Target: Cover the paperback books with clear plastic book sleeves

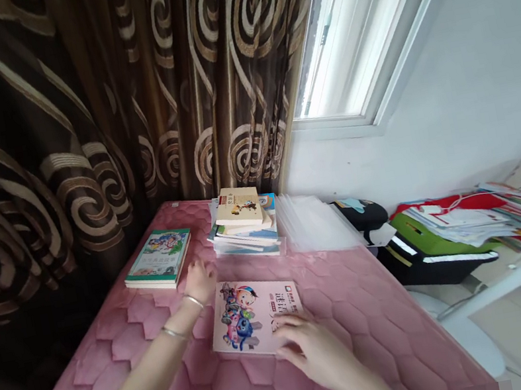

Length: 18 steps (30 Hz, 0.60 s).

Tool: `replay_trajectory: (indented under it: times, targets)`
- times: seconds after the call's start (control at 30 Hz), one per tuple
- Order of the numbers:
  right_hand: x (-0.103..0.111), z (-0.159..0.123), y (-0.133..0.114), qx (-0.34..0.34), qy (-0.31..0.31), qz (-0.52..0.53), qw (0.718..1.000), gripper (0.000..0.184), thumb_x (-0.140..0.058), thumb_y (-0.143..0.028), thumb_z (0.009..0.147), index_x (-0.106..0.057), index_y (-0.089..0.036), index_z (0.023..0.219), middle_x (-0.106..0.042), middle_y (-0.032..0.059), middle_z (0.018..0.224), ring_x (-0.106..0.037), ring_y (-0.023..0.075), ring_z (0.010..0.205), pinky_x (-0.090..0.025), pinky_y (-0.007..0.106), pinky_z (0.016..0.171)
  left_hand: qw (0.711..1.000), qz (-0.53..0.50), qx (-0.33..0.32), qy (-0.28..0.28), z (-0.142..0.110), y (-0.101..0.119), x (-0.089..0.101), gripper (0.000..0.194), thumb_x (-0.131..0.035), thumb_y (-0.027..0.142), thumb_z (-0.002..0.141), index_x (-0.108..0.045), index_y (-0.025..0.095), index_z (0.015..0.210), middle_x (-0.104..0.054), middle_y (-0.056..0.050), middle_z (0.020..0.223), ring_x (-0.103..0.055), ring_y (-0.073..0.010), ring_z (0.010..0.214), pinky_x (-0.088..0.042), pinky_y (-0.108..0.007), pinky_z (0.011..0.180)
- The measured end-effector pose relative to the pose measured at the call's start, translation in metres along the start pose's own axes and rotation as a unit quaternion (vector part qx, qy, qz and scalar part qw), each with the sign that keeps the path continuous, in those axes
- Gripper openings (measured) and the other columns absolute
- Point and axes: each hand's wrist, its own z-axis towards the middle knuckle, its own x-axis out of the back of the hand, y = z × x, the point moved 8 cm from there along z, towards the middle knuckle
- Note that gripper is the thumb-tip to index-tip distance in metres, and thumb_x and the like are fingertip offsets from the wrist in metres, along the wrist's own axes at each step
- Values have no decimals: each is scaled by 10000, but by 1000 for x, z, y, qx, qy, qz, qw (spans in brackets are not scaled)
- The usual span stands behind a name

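Observation:
A picture book with a pale pink cover [260,339], cartoon figures and Chinese characters lies flat on the pink quilted surface in front of me. My right hand [312,346] is over its right edge, thumb and fingers apart, fingertips at the cover. My left hand [200,281], with two bracelets on the wrist, is off the book's upper left corner; its fingers are loosely bent and nothing shows in them. Just left of that hand lies a short stack of green-bordered books [158,259]. Farther back stands a taller pile of books [242,215] with a cream-covered one on top.
Clear plastic sleeves [316,222] lie right of the tall pile. Brown swirl-patterned curtains [201,84] hang behind, beside a window [361,22]. Off the right edge are a black-and-green bag [427,253], heaped papers [517,196] and a white bar [517,277].

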Motion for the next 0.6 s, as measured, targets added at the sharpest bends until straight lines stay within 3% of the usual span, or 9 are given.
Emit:
replay_trajectory:
  times: [0.1,0.2,0.43,0.6]
  targets:
    - [6,6,3,-10,-28,6,1000,231,-612,-216,808,-694,-299,1007,-652,-18,1174,-601,187,1050,-442,316,926,999,-28,-10,-39,-35,-17,-18,149,-557,67,726,-614,177,807,-684,-33,822,-635,-161,798,-475,-248,723]
    - [3,10,1,-9,-49,-9,999,335,-678,-261,758,-675,-301,1091,-632,2,1187,-575,215,1080,-439,319,920,997,-51,-22,-49,-56,-22,-30,99,-573,111,743,-615,188,789,-689,-24,807,-635,-156,787,-480,-247,716]
    - [-6,6,-3,0,-52,-25,998,376,-652,-223,769,-656,-288,1140,-615,23,1213,-576,224,1071,-436,337,934,995,-84,-52,-10,-69,-18,-34,140,-495,158,815,-633,174,829,-666,-73,847,-634,-192,843,-504,-326,794]
    - [-1,4,-1,8,-44,-9,999,320,-618,-269,808,-664,-279,1125,-608,23,1256,-605,218,1053,-453,332,929,979,-151,-129,44,-73,-19,-30,130,-531,209,796,-657,194,825,-643,-75,888,-637,-196,839,-542,-336,775]
